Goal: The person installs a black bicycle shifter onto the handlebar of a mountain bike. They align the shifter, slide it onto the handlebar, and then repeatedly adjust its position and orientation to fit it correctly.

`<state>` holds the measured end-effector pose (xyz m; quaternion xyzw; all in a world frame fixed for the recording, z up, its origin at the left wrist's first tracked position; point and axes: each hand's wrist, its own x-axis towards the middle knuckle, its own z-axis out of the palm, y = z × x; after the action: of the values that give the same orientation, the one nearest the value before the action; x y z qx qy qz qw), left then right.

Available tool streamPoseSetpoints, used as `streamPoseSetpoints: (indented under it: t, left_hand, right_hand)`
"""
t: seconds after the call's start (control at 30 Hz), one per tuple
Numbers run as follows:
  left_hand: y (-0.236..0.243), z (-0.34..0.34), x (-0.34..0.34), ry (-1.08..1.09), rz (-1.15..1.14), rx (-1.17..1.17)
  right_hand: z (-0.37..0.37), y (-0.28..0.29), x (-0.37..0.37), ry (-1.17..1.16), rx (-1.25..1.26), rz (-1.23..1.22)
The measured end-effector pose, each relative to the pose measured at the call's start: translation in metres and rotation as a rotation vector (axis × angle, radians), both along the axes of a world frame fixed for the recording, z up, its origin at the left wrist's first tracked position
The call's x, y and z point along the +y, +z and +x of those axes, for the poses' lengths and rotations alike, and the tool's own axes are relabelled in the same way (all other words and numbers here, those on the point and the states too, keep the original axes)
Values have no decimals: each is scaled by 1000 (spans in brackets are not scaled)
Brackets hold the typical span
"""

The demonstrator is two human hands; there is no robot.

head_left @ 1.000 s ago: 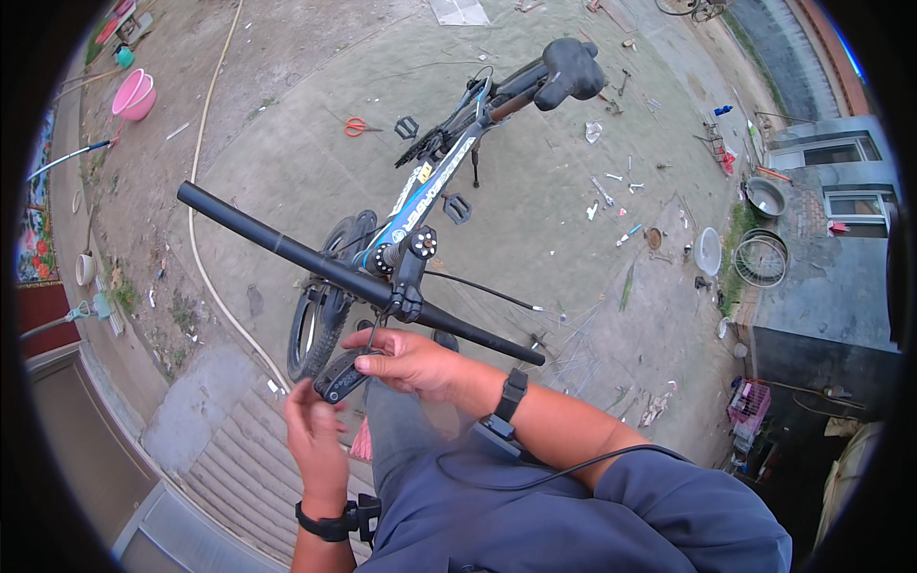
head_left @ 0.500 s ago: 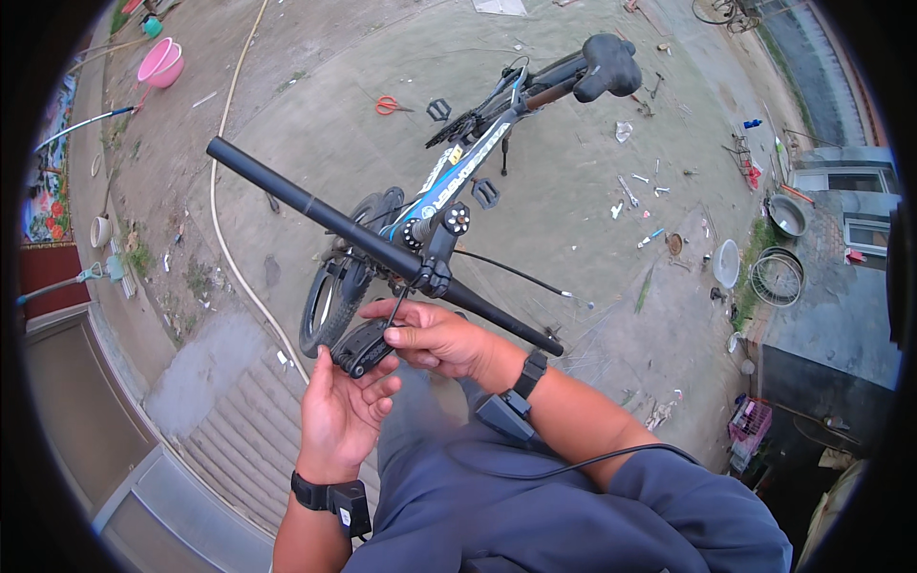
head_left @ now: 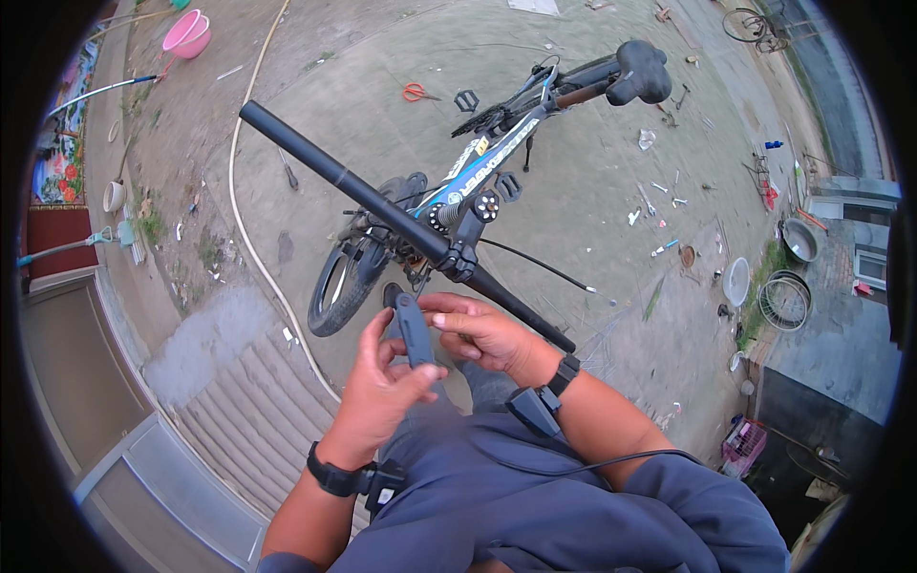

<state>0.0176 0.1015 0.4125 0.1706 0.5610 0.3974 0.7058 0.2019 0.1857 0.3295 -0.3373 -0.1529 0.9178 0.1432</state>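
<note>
In my left hand [head_left: 377, 377] is a dark grey folding multi-tool [head_left: 415, 334], held between thumb and fingers with its long side pointing away from me. Close beside its far end is my right hand [head_left: 482, 334], thumb and index finger a little apart and the other fingers curled; whether a fingertip touches the tool is hard to see. Just beyond both hands stands a bicycle with a blue and white frame [head_left: 482, 167]. Its straight black handlebar [head_left: 344, 180] crosses in front of me, clamped by the stem [head_left: 462, 260].
A loose black cable [head_left: 540, 265] sticks out right of the stem. Orange-handled scissors [head_left: 415, 92], a screwdriver [head_left: 289, 172] and scattered tools lie on the ground. A pale hose [head_left: 236, 181] runs along the left. Basins [head_left: 735, 282] and wheel rims [head_left: 785, 300] are at right.
The multi-tool has been turned and now rests mainly in my left hand. My right hand has come off its side. The view has shifted, so the bicycle appears further right.
</note>
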Motion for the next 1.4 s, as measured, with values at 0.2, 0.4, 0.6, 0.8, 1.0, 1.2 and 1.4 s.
streamPoseSetpoints:
  t: [0.2, 0.4, 0.6, 0.8, 1.0, 1.2, 1.4]
  left_hand:
    - [-35, -1, -5, -339, 423, 1046]
    - [-44, -24, 3, -356, 740, 1418]
    - [-35, -20, 7, 149, 176, 521]
    - [-21, -37, 9, 299, -99, -257]
    - [-12, -22, 14, 127, 26, 340]
    - [2, -6, 6, -184, 442, 1025]
    - [-7, -7, -5, -365, 730, 1107]
  right_hand:
    - [6, 10, 2, 0, -49, 92]
    - [-17, 13, 1, 122, -217, 208]
    - [-31, 5, 0, 5, -99, 260]
    - [-22, 7, 7, 46, -38, 190]
    - [-8, 12, 7, 35, -96, 107]
    - [0, 25, 7, 40, -130, 122]
    - [-16, 24, 11, 87, -186, 104]
